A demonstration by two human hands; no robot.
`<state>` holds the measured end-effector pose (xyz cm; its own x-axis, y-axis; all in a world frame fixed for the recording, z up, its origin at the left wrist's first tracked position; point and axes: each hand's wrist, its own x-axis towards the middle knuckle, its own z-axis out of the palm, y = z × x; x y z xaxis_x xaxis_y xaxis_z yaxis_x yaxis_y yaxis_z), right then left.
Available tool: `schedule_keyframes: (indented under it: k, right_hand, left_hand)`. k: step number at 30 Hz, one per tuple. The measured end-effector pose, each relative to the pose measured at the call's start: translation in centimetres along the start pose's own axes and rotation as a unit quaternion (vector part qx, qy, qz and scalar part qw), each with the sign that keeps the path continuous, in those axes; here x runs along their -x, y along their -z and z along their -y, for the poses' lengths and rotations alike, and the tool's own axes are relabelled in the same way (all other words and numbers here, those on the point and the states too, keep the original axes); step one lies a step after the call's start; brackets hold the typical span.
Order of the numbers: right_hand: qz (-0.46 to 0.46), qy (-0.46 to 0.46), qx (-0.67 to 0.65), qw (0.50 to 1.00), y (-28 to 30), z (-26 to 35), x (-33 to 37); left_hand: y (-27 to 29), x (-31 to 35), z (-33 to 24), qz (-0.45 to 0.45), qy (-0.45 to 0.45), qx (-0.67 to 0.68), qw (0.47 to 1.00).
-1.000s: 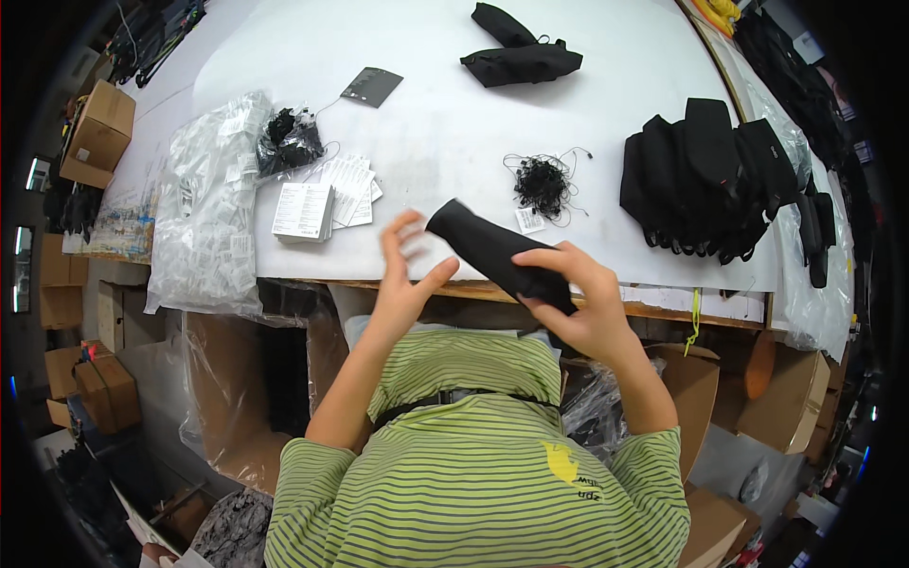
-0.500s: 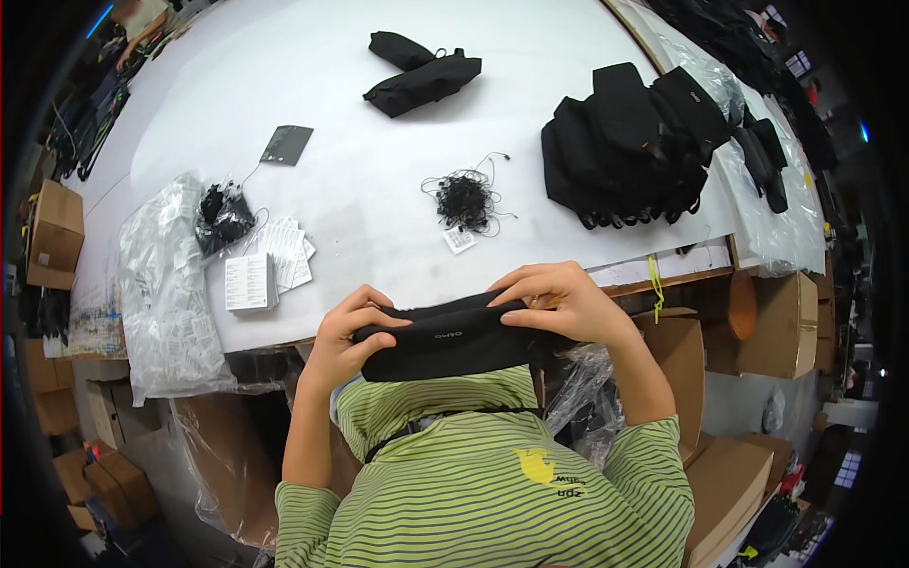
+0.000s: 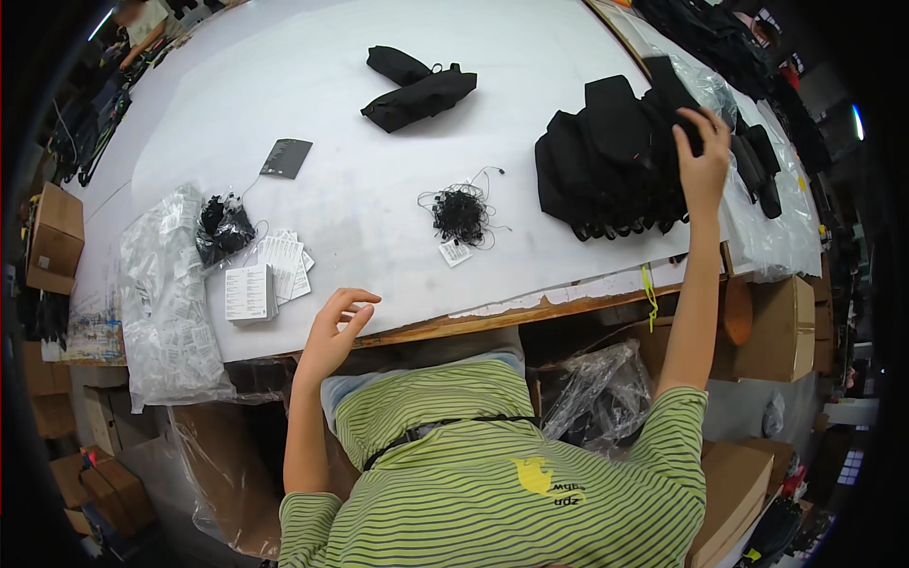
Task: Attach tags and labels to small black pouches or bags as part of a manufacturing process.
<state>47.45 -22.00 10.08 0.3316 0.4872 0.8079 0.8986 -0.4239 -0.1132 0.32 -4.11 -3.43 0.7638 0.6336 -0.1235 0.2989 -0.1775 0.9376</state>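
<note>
My right hand reaches out over the right side of the table, at a pile of black fabric pouches. Its thumb and fingers are around the near end of a narrow-looking black pouch at the pile's right side; part of the grip is hidden. Close to the table's front edge, my left hand hangs with nothing in it, its fingers loosely bent and the thumb apart.
Two black pouches lie at the far middle. Nearer are tangled black cords, white cards, a bag of black cord pieces, a dark grey card and a clear plastic bag. Cardboard boxes stand right below.
The black pouch held in both hands before my body is gone from there. My right hand has moved far right to the pile, while my left hand has let go and stayed near.
</note>
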Motion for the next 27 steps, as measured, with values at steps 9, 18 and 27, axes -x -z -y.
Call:
schedule_keyframes:
  k: [9,18,27]
  right_hand:
    - [0.122,0.059,0.126,0.983,-3.2,1.6,3.1]
    - [0.298,0.041,0.189,0.935,-3.4,3.0,1.8]
    - [0.302,0.053,0.181,0.934,-3.2,3.3,1.7]
  left_hand:
    - [4.1,0.9,1.6,-0.152,0.007,-0.006,0.988]
    - [3.4,1.3,2.5,-0.134,0.02,0.036,0.99]
    - [2.5,1.2,2.6,-0.092,0.031,0.08,0.992]
